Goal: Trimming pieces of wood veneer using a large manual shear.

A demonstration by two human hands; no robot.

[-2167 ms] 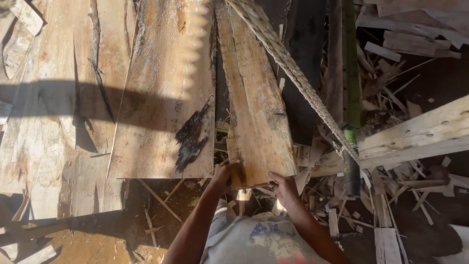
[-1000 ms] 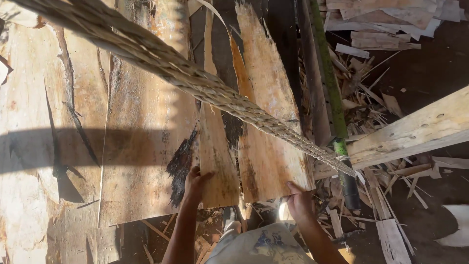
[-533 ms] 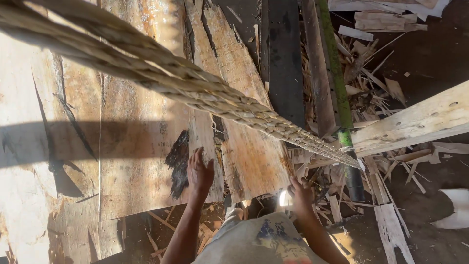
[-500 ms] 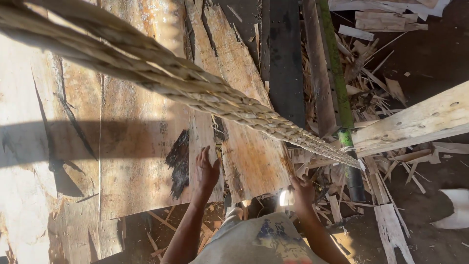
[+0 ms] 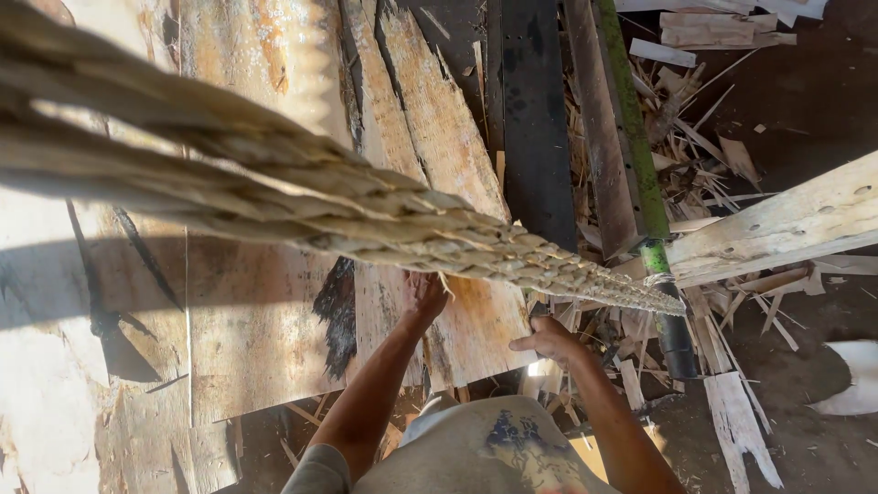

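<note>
I look down on thin, rough wood sheets lying side by side. My left hand is on the left edge of the narrow sheet in the middle. Its fingertips are hidden behind a thick braided rope. My right hand grips the same sheet at its lower right corner, thumb pointing left. The rope crosses the view from the upper left, close to the camera. It ends tied at a green pole.
Wider sheets lie to the left, one with a black patch. A dark plank and the pole lie right of the held sheet. A pale beam juts in from the right. Splinters and offcuts litter the dark ground.
The view has dropped closer to the rope, which now looms larger. My left hand has shifted right along the sheet, and my right hand has closed on its lower right corner.
</note>
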